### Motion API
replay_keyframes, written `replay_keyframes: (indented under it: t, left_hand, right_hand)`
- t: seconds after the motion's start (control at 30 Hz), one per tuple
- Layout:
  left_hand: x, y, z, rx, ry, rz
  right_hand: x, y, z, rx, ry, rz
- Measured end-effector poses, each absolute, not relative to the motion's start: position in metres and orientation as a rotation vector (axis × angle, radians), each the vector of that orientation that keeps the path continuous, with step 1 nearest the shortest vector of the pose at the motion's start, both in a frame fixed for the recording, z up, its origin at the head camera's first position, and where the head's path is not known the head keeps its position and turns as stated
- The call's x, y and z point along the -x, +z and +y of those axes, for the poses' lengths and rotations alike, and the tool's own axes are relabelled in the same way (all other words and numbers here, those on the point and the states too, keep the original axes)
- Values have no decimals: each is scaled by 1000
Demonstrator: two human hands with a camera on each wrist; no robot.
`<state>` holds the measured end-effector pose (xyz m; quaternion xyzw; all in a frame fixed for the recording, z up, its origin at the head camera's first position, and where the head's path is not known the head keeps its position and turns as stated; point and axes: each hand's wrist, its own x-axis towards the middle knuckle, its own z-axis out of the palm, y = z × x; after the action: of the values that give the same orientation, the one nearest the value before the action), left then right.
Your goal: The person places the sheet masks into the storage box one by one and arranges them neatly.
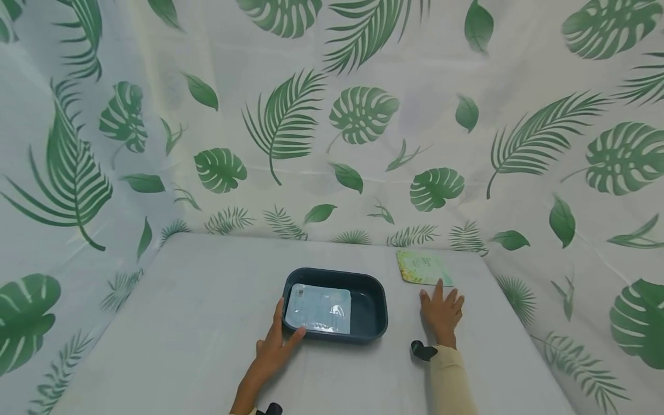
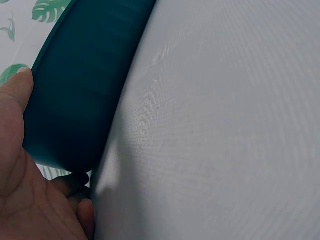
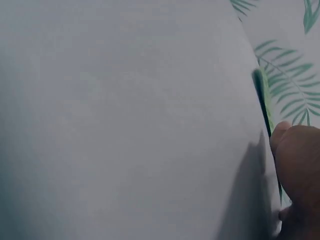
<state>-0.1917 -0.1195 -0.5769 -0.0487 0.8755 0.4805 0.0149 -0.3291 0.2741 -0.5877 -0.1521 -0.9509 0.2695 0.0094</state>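
Note:
In the head view, a dark blue plastic tub (image 1: 369,314) with rounded corners stands on the white table. A flat light-blue packet (image 1: 319,308) with a barcode lies inside it, over the left part. My left hand (image 1: 272,349) grips the tub's front left corner, thumb at the front rim and a finger along the left side. In the left wrist view, the thumb (image 2: 19,85) shows at the rim of the tub (image 2: 85,80). My right hand (image 1: 442,311) is spread low over the table, a fingertip right at the near edge of a flat green-and-yellow packet (image 1: 422,267).
The white table (image 1: 207,300) ends at the back against a hanging white sheet with green leaf prints (image 1: 363,115), which also closes off both sides. Dark wrist devices sit at both wrists, the right one (image 1: 422,350) showing more fully.

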Motion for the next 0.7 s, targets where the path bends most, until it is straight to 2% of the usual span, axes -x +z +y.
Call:
replay_keyframes:
  t: [0.3,0.7]
  left_hand:
    - [190,-574,-112,196,1471,2725]
    - [191,-576,-115,202,1456,2758]
  right_hand:
    - [340,-572,295,459,834,-3052]
    - [341,-580,291,520,884,-2914]
